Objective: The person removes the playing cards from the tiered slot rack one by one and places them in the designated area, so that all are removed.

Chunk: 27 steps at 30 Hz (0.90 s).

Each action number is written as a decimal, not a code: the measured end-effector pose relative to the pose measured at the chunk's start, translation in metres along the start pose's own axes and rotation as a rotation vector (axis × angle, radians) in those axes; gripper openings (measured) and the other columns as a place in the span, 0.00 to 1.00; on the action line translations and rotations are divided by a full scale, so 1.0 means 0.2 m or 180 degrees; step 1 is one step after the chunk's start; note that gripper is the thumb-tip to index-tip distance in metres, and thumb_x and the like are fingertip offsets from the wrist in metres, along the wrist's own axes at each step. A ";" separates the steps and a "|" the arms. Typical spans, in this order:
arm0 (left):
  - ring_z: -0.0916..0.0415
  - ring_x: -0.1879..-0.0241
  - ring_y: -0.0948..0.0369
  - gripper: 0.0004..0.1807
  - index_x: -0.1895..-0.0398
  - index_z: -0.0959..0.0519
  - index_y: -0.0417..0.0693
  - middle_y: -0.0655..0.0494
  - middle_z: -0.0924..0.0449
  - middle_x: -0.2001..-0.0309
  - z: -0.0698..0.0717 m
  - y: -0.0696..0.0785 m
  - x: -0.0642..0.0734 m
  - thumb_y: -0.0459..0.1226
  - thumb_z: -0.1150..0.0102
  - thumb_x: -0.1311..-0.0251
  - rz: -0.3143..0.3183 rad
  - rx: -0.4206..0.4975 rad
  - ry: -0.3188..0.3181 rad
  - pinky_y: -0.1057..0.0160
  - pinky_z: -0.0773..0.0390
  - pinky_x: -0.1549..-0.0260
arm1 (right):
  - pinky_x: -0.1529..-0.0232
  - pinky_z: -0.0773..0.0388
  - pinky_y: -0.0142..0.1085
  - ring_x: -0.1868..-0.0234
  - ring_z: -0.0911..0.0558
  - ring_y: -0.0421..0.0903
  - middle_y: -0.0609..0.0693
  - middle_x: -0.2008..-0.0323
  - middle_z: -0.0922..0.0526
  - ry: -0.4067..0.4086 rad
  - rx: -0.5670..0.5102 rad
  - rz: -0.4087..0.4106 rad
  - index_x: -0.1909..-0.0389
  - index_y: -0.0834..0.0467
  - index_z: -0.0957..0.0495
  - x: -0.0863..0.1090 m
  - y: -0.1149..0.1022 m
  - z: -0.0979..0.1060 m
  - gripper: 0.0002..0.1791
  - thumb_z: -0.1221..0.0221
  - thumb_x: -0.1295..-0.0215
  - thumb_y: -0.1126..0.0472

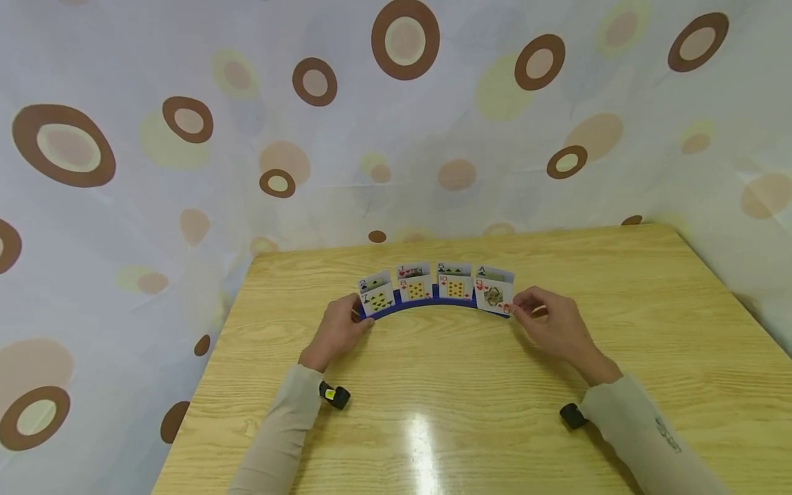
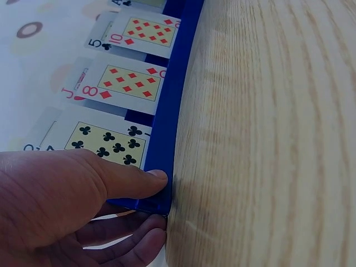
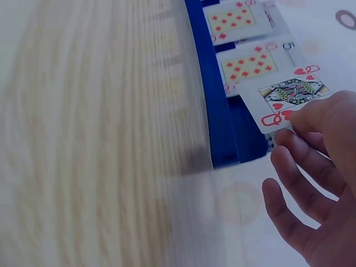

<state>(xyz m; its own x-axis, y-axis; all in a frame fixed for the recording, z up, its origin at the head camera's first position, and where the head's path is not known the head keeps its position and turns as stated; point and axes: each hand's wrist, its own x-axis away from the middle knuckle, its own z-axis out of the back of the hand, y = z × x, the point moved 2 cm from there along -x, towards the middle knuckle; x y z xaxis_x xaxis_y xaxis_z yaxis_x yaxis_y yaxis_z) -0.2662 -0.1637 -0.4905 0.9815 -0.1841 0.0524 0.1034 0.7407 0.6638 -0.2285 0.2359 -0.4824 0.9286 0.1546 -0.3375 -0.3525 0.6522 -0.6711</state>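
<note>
A curved blue card holder (image 1: pixel 405 307) stands on the table with playing cards in two rows. Its front row shows a seven of clubs (image 1: pixel 378 301), an eight of diamonds (image 2: pixel 130 82) and a ten of diamonds (image 3: pixel 247 68). Behind these rise a jack (image 1: pixel 412 269), a five (image 1: pixel 454 267) and an ace (image 1: pixel 495 272). My left hand (image 1: pixel 337 326) grips the holder's left end, thumb on the front edge and fingers beneath. At the right end, my right hand (image 1: pixel 557 326) pinches a queen of hearts (image 3: pixel 295 92) by its corner; the card tilts over the holder there.
The wooden table (image 1: pixel 433 385) reaches back to a cloth wall (image 1: pixel 346 137) printed with circles. Small black devices, one on the left wrist (image 1: pixel 335 394) and one on the right (image 1: pixel 573 416), stick out by the sleeves.
</note>
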 end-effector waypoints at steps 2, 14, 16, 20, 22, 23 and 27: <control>0.15 0.53 0.54 0.22 0.34 0.21 0.37 0.42 0.13 0.45 0.00 -0.01 0.00 0.35 0.30 0.26 -0.0040 -0.0014 0.0007 0.51 0.13 0.49 | 0.58 0.15 0.29 0.63 0.16 0.35 0.50 0.64 0.10 -0.0070 -0.0059 -0.0038 0.57 0.59 0.14 0.01 -0.02 -0.01 0.03 0.31 0.25 0.64; 0.12 0.51 0.52 0.20 0.37 0.20 0.36 0.42 0.12 0.46 0.00 0.00 0.00 0.35 0.30 0.27 -0.0060 0.0004 0.0012 0.51 0.12 0.50 | 0.58 0.16 0.31 0.60 0.16 0.38 0.48 0.62 0.10 -0.0805 -0.0468 -0.0386 0.59 0.55 0.12 0.08 -0.15 -0.15 0.02 0.31 0.25 0.61; 0.12 0.51 0.52 0.19 0.37 0.20 0.36 0.42 0.12 0.46 0.01 0.00 0.00 0.34 0.31 0.26 -0.0053 0.0005 0.0013 0.50 0.12 0.49 | 0.59 0.16 0.31 0.61 0.16 0.37 0.48 0.62 0.10 -0.0876 -0.0521 -0.0374 0.60 0.56 0.12 0.08 -0.16 -0.16 0.03 0.31 0.25 0.61; 0.12 0.51 0.51 0.19 0.37 0.20 0.36 0.42 0.12 0.46 0.01 0.01 0.00 0.35 0.31 0.26 -0.0043 -0.0007 0.0011 0.50 0.12 0.48 | 0.60 0.17 0.31 0.63 0.17 0.36 0.47 0.63 0.10 -0.1000 -0.0596 -0.0339 0.60 0.57 0.12 0.09 -0.18 -0.19 0.02 0.30 0.26 0.62; 0.12 0.51 0.52 0.19 0.37 0.20 0.36 0.42 0.12 0.46 0.01 0.02 0.00 0.35 0.31 0.26 -0.0031 -0.0005 0.0005 0.50 0.12 0.49 | 0.61 0.18 0.30 0.64 0.17 0.36 0.47 0.64 0.11 -0.1075 -0.0593 -0.0303 0.61 0.57 0.12 0.09 -0.18 -0.21 0.02 0.30 0.27 0.63; 0.13 0.51 0.52 0.19 0.37 0.20 0.36 0.42 0.12 0.46 0.01 0.02 0.00 0.35 0.31 0.26 -0.0024 0.0002 0.0003 0.50 0.12 0.48 | 0.61 0.19 0.30 0.64 0.18 0.35 0.47 0.65 0.11 -0.1106 -0.0567 -0.0284 0.61 0.56 0.13 0.10 -0.19 -0.22 0.02 0.30 0.27 0.63; 0.14 0.50 0.52 0.21 0.35 0.21 0.36 0.42 0.13 0.44 0.01 0.02 0.01 0.35 0.31 0.26 0.0016 0.0023 -0.0015 0.50 0.13 0.47 | 0.65 0.22 0.29 0.68 0.22 0.34 0.45 0.68 0.14 -0.1231 -0.0463 -0.0207 0.63 0.56 0.14 0.11 -0.20 -0.25 0.03 0.30 0.27 0.63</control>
<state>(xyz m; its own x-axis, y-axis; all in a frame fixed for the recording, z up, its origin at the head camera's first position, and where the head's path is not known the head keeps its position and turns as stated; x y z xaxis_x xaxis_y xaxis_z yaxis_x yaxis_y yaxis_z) -0.2648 -0.1625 -0.4870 0.9813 -0.1834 0.0593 0.0973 0.7370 0.6689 -0.1998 0.1761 -0.4953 0.9149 0.4019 -0.0372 -0.2786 0.5624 -0.7785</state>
